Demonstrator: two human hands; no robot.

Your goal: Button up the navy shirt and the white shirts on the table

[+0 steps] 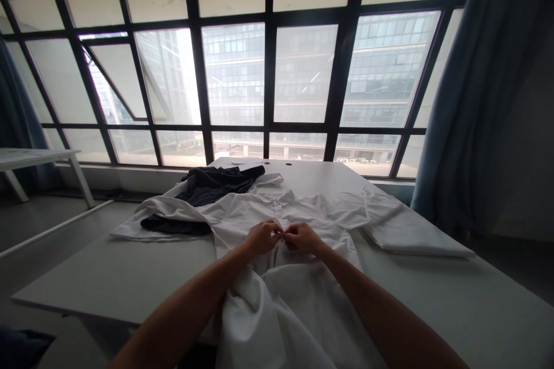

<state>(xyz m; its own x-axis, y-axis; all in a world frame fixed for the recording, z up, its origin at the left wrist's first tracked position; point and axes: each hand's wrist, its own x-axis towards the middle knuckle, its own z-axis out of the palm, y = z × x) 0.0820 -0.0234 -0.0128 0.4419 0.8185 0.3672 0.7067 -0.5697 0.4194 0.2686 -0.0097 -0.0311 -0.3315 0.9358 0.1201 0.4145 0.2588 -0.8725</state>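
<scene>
Around the work, a fair amount of cloth shares the white counter (173, 277). A dark garment (219, 184) lies bunched on the left, beyond the sleeve of the white shirt (242, 210), with some pale cloth (270, 180) showing from under it toward the middle. Nearer, a dark strip (173, 225) lies against the white fabric on that same side. On the right, a folded white cloth (415, 230) rests flat, and the shirt's other sleeve reaches over toward it, touching or nearly so. Two dark round holes (288, 164) mark the far end of the counter, short of the windows (234, 75). A blue curtain (471, 98) hangs at the right, and another table (38, 155) stands well apart at the left. The shirt is spread in the centre with its collar (281, 199) pointing away from the person, its lower part spilling over the near edge in loose folds. Both hands meet on its front, below the collar: the left hand (265, 236) pinches the fabric, thumb and finger together, and the right hand (300, 237) pinches just beside it, fingertips almost touching the left's. Exactly what lies between them is too small to tell.
</scene>
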